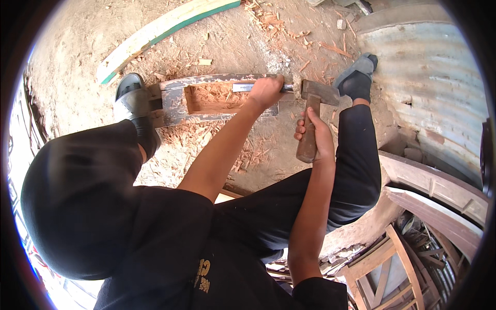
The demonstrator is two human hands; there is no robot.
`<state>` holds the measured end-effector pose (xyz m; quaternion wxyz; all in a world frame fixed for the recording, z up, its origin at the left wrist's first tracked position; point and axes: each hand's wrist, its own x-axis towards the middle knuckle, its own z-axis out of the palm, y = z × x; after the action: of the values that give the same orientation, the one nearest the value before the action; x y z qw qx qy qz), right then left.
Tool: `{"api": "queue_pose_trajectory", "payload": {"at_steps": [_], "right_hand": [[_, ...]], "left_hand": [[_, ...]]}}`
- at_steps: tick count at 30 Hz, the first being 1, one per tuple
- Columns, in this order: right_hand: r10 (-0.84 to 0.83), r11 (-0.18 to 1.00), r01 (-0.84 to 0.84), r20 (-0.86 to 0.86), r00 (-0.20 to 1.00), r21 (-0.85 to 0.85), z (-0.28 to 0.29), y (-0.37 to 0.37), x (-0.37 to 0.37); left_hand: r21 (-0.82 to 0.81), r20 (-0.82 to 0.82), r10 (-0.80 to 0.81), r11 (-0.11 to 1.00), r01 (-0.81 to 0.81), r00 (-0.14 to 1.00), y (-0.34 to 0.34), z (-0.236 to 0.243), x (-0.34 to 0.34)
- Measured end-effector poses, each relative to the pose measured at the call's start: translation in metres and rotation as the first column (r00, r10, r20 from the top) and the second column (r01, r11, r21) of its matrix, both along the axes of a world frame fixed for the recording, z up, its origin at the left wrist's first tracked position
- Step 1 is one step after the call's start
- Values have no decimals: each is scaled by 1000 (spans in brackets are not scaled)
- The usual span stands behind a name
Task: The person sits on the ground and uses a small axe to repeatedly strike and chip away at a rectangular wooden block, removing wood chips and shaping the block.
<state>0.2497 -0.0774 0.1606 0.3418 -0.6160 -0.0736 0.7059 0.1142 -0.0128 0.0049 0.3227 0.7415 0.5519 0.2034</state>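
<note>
A weathered wooden beam [171, 106] with flaking dark paint lies across the ground in front of me. Cut into it is a long rectangular recess [212, 99] holding reddish wood chips. My left hand [267, 92] is wrapped round a chisel [242, 88], held almost flat over the beam with its metal blade pointing left above the recess. The chisel's frayed handle end [297, 85] points right, close to the head of a wooden mallet [321, 92]. My right hand [316, 129] grips the mallet's thick brown handle; whether its head touches the chisel, I cannot tell.
My sandalled feet [132, 98] [357, 75] stand near the two ends of the beam. Wood shavings [253, 152] litter the dirt floor. A pale plank with a green edge [170, 30] lies beyond. Corrugated metal sheeting [429, 77] stands right, with wooden frames [385, 266] at lower right.
</note>
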Motion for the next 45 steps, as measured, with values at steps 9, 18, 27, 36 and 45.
{"api": "queue_pose_trajectory", "payload": {"at_steps": [9, 18, 27, 36, 45], "right_hand": [[-97, 994, 87, 165, 981, 66, 1, 4, -1], [-177, 984, 177, 27, 984, 8, -4, 2, 5], [49, 999, -47, 137, 989, -21, 15, -4, 14], [85, 994, -84, 7, 996, -65, -12, -11, 10], [-384, 920, 379, 40, 922, 102, -34, 3, 26]], "left_hand": [[-3, -58, -63, 998, 63, 996, -5, -5, 3], [32, -54, -79, 996, 81, 995, -10, -5, 2], [-36, -96, -86, 996, 83, 992, -9, -4, -2], [-25, -85, -107, 994, 105, 991, -12, -3, -3], [-50, -53, -115, 992, 112, 992, -11, 0, 2]]}}
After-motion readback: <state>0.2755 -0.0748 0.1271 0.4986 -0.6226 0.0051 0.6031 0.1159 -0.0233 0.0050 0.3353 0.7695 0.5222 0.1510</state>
